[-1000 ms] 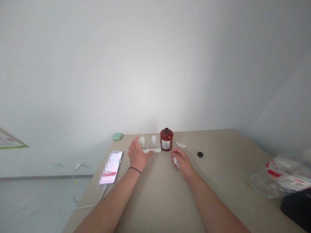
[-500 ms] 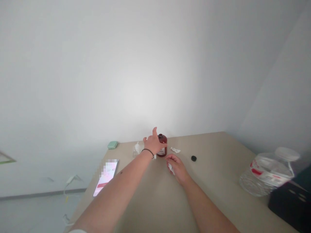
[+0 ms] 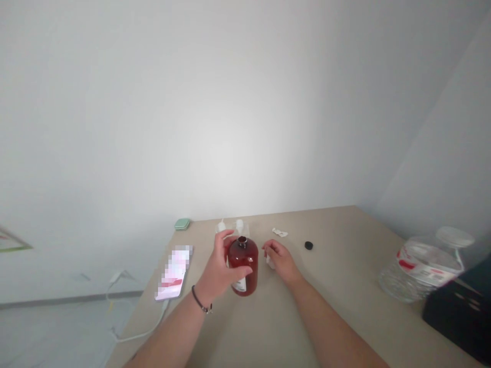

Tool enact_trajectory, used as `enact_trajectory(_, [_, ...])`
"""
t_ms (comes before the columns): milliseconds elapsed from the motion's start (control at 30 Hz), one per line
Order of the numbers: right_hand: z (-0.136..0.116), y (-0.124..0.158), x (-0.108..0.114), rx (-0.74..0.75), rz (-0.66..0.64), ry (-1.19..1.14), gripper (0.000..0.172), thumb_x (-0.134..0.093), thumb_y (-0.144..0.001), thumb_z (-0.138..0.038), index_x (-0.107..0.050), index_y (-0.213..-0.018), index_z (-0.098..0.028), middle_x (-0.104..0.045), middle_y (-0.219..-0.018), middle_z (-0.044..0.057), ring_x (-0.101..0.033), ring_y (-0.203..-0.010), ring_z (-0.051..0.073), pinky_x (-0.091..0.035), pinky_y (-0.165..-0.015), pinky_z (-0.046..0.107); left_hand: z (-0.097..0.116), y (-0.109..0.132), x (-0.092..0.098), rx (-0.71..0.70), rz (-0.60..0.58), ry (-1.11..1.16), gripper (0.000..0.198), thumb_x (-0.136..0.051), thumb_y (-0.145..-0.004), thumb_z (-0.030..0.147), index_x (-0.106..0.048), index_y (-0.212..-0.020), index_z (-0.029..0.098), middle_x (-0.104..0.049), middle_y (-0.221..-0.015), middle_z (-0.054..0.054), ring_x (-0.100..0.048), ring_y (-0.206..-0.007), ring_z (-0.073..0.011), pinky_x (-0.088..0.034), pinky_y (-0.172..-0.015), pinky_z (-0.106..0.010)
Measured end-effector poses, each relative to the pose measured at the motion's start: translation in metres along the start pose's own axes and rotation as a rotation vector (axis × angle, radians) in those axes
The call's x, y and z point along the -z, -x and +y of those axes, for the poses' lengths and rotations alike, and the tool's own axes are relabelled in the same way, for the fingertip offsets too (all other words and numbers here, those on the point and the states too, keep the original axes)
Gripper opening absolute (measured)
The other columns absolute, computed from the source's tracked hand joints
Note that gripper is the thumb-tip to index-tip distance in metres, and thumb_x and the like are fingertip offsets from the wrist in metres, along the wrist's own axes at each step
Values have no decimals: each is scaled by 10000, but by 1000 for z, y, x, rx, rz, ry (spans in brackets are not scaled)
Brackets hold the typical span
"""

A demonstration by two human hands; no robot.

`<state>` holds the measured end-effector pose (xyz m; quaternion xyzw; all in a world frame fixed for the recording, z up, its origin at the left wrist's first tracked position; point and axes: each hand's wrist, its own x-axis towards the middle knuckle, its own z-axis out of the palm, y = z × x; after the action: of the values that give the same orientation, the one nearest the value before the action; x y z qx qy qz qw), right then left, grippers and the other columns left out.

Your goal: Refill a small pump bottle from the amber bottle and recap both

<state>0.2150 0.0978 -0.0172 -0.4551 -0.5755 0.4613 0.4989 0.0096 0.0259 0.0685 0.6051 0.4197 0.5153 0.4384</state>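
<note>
From my head view I count one red-brown bottle (image 3: 249,258), one black cap (image 3: 309,246), one phone (image 3: 174,273), one mint-green case (image 3: 182,224), one large clear bottle (image 3: 425,266) and two white tops (image 3: 240,225) rising from clear plastic. A white scrap (image 3: 280,233) lies on the table (image 3: 276,327), and a white wad (image 3: 270,262) is in my right hand (image 3: 283,261).

The red-brown bottle is glossy and round-shouldered, with an uncovered narrow neck and a pale label; the cap is a small disc, the scrap crumpled, the large bottle ribbed.

My left hand (image 3: 217,273) is wrapped around the red-brown bottle, thumb across its front, fingers at its far left side; the bottle sits upright inside that grip. I cannot tell whether its base touches the table. My right fingers are curled closed on the wad, just beside the bottle.
</note>
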Motion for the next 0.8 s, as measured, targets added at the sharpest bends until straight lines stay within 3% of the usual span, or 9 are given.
enact_trajectory(100, [-5, 5, -1, 38, -30, 116, 202, -539, -832, -400, -626, -832, -218, -588, -689, -21, -551, -645, 175, -436, -646, 303, -19, 11, 2, -30, 26, -60, 719, -857, -604, 240, -456, -1201, 228, -595, -1182, -77, -622, -1081, -277, -479, -1007, -456])
enact_trajectory(200, [-8, 15, -3, 84, -73, 218, 187, -580, -798, -324, -665, -929, -221, -665, -844, 14, -615, -824, 219, -470, -813, 362, -30, 17, 7, -76, 32, -81, 698, -856, -612, 282, -487, -1200, 212, -618, -1158, -83, -627, -1065, -285, -484, -996, -456])
enact_trajectory(333, [-10, 30, -2, 185, -140, 487, 483, -621, -695, -140, -671, -1166, -233, -677, -1186, 78, -585, -1129, 276, -396, -1036, 429, -39, 21, 19, -179, -15, -79, 718, -842, -647, 383, -489, -1246, 207, -617, -1206, -96, -617, -1114, -293, -485, -1005, -436])
enact_trajectory(433, [-11, 37, 0, 237, -148, 750, 506, -538, -763, -83, -644, -1239, -215, -669, -1240, 107, -580, -1173, 274, -401, -1045, 438, -44, 20, 25, -212, -44, -145, 715, -821, -684, 413, -484, -1280, 205, -607, -1242, -109, -611, -1140, -296, -466, -1038, -446])
enact_trajectory(533, [-13, 38, 1, 215, -170, 811, 361, -487, -858, -116, -678, -1153, -201, -706, -1148, 107, -622, -1099, 261, -443, -1002, 415, -45, 18, 28, -257, -78, -200, 730, -812, -704, 424, -468, -1310, 208, -594, -1281, -125, -601, -1175, -306, -454, -1061, -454])
enact_trajectory(600, [-17, 38, 1, 205, -171, 841, 360, -512, -857, -133, -670, -1174, -196, -699, -1143, 112, -619, -1093, 269, -442, -1004, 422, -45, 18, 30, -279, -91, -219, 727, -807, -713, 425, -461, -1315, 209, -591, -1287, -130, -598, -1182, -308, -456, -1061, -451])
enact_trajectory(733, [-28, 39, -5, 210, -219, 880, 671, -544, -789, -87, -495, -1441, -239, -568, -1352, 120, -581, -1166, 259, -430, -1022, 397, -44, 17, 36, -249, -43, -213, 703, -787, -730, 404, -449, -1313, 204, -595, -1271, -122, -602, -1169, -297, -464, -1046, -433])
enact_trajectory(800, [-33, 38, -11, 188, -286, 867, 734, -554, -742, -56, -509, -1440, -282, -545, -1362, 107, -603, -1107, 248, -449, -981, 384, -44, 16, 39, -222, -26, -190, 684, -776, -736, 393, -450, -1307, 202, -598, -1267, -116, -602, -1168, -292, -464, -1046, -425])
